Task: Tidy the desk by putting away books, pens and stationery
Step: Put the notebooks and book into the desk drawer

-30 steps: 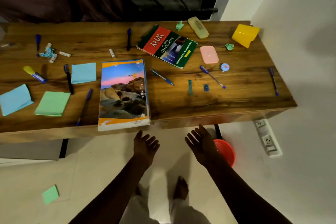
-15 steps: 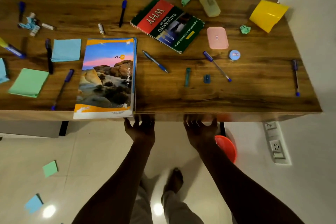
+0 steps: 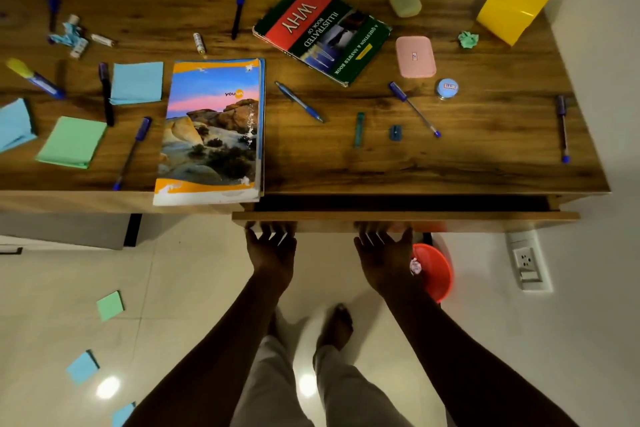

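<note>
"Where were my hands?"

"Low in the middle of the frame. Your left hand point(image 3: 272, 248) and right hand point(image 3: 384, 251) both held the drawer front point(image 3: 467, 216) from below. The fingers were spread and hooked up under its lower edge, with the tips hidden behind the wood. The drawer stood slightly open, a dark gap showing beneath the desk point(image 3: 485, 163) edge."

"And the things to tidy?"

"All on the desktop. The landscape notebook point(image 3: 211, 128) lay left of centre, its near end at the desk's front edge. The WHY book point(image 3: 322, 33) sat tilted at upper centre. A blue pen point(image 3: 299, 101) lay between them, a second pen point(image 3: 414, 109) right of centre, and a green sticky pad point(image 3: 71, 142) at the left."
</note>
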`<state>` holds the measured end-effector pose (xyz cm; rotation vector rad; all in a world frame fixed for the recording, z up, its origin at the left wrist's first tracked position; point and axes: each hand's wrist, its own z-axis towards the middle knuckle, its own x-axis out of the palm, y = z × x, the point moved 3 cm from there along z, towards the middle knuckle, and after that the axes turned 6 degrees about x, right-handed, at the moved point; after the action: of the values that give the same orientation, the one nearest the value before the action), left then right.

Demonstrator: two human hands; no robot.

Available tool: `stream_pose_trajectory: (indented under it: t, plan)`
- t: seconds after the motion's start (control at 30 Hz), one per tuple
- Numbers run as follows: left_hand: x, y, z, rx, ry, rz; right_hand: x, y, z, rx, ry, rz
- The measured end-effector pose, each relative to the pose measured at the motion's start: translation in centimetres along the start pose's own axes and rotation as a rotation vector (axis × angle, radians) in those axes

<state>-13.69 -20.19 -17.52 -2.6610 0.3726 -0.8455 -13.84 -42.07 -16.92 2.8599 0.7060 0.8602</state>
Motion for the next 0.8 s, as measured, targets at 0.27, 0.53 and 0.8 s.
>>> stream_pose_trajectory:
  t: [0.27,0.53,0.8]
  plan:
    - [-0.2,-3.0,-10.2,0.588,0.358,1.276,1.3,-0.5,-8.1,-0.636,0.018,-1.205]
    - [4.1,-4.7,-11.0,1.275,0.651,2.012,5.4,3.5,-10.8,-1.348,-0.022,-1.984]
    - [5.2,-5.3,-10.9,1.311,0.628,2.092,5.5,3.3,-10.6,-1.22,-0.071,-2.202]
